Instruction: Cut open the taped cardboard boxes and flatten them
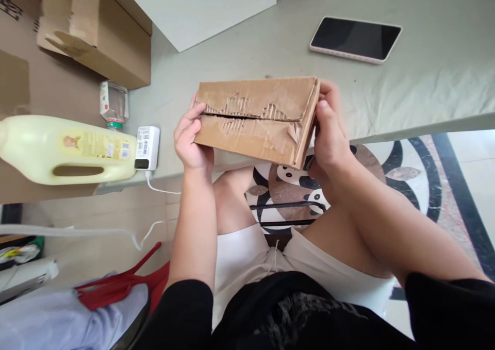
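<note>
Between my two hands is a brown cardboard box (pixel 255 133), held up at the table's near edge above my lap. Its upper face has a lengthwise seam, with torn paper and bare corrugation on both sides of it. My left hand (pixel 193 136) grips the left end, fingertips over the edge near the seam. At the other end my right hand (pixel 328 126) is closed around the side, its thumb near the upper right corner. The box's underside and contents are hidden.
A phone (pixel 356 39) lies at the back right of the table (pixel 433 71). On the left are a yellow jug (pixel 34 149), a white charger (pixel 147 146) with a cable, a clear bottle (pixel 115 102) and an open carton (pixel 119 40). A white panel (pixel 201 4) stands behind.
</note>
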Motion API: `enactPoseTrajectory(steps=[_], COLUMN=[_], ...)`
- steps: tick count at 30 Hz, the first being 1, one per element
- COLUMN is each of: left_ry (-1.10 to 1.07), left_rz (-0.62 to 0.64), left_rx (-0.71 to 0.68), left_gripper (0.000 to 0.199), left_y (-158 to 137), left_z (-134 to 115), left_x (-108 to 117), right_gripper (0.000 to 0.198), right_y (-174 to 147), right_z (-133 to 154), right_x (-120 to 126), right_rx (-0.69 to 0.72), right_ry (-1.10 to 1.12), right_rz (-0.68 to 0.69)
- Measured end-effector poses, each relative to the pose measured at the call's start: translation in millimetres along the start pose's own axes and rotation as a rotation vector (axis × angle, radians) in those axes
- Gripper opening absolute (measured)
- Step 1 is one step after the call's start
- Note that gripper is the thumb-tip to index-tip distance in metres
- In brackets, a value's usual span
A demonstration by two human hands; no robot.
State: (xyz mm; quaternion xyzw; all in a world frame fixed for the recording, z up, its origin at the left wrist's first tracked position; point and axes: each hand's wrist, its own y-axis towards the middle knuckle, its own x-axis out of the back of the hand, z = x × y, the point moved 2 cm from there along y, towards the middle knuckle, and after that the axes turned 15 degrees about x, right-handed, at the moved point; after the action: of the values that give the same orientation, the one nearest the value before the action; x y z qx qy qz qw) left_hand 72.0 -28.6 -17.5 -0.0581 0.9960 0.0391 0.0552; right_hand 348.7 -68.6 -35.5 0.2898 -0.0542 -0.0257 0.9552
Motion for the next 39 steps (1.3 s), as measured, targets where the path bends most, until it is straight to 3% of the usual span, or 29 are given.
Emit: enactPoseTrajectory(steps=[4,7,9,11,13,15,20,27,32,35,39], left_ry=[-0.009,-0.092,-0.184,-0.272,-0.32,-0.307,-0.141,0.333,0.525,0.548,0.588], left_rz=[-0.012,-0.064,-0.118,-0.162,-0.177,-0.162,-0.013,0.096,-0.139,-0.258,-0.202], left_rx=[0.073,0.187,0.255,0.291,0.323,0.382,0.537,0.75,0.521,0.245,-0.191], left_gripper=[0.027,0.028,0.029,0.026,0.021,0.024,0.072,0.078,0.043,0.049,0.053], left_y=[2.3,3.9,5.2,6.2,5.4,1.5,-22.3,-61.6,-59.4,-54.4,-51.1], left_z=[-3.2,-2.3,0.7,4.4,7.8,10.9,18.7,21.3,8.3,-1.7,-24.8], left_x=[7.9,18.5,26.3,30.2,26.9,16.0,-19.6,-21.4,-3.4,2.7,-8.8], right_gripper=[0.041,0.043,0.055,0.071,0.079,0.074,0.064,0.073,0.06,0.061,0.067], right_y=[-0.3,-0.9,-0.9,-0.4,-0.2,-0.3,1.7,3.5,1.1,0.2,-1.5], right_z=[-5.7,-12.9,-13.8,-8.9,-0.7,6.8,19.1,16.8,21.4,23.7,22.9], right_x=[-2.4,-2.8,-5.9,-11.5,-16.1,-17.2,-7.8,5.5,0.7,-3.9,-8.2], right_rx=[-0.023,-0.191,-0.301,-0.322,-0.254,-0.129,0.165,0.137,0.2,0.248,0.272], right_ry=[0.036,0.06,0.204,0.398,0.497,0.442,0.119,-0.047,-0.053,-0.071,-0.061], right_rz=[-0.063,-0.1,-0.064,0.058,0.205,0.292,0.357,0.252,0.283,0.329,0.371])
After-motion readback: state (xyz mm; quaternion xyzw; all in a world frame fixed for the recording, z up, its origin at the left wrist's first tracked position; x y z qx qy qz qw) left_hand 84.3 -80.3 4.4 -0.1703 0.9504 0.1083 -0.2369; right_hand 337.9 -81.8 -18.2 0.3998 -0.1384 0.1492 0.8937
